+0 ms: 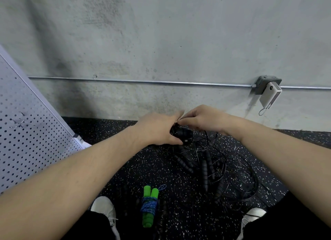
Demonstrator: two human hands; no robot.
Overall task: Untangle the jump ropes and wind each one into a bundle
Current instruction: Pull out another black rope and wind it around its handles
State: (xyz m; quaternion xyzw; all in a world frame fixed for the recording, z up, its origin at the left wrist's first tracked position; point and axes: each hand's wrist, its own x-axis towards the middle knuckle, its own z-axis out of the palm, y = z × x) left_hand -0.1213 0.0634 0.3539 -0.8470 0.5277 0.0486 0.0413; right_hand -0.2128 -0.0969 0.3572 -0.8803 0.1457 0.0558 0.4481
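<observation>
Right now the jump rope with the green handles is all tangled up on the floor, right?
No. In the head view the green-handled jump rope lies on the floor already wound into a bundle; the tangled ones are the black ropes.

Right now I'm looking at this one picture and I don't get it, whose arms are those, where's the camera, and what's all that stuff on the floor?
There is no machine here. The single picture comes from a camera worn on a person's head, looking forward and down, so the two bare arms are the wearer's own.

The left hand grips a pair of black handles, and the right hand pinches something thin just above them, probably the cord, though it is too small to tell.

On the speckled black floor below the hands lies a tangle of black jump ropes with thin cords looping around several handles. Nearer the person, between two white shoes, lies a green-handled rope already wound into a bundle with its blue cord.

Behind is a concrete wall with a metal pipe.
</observation>
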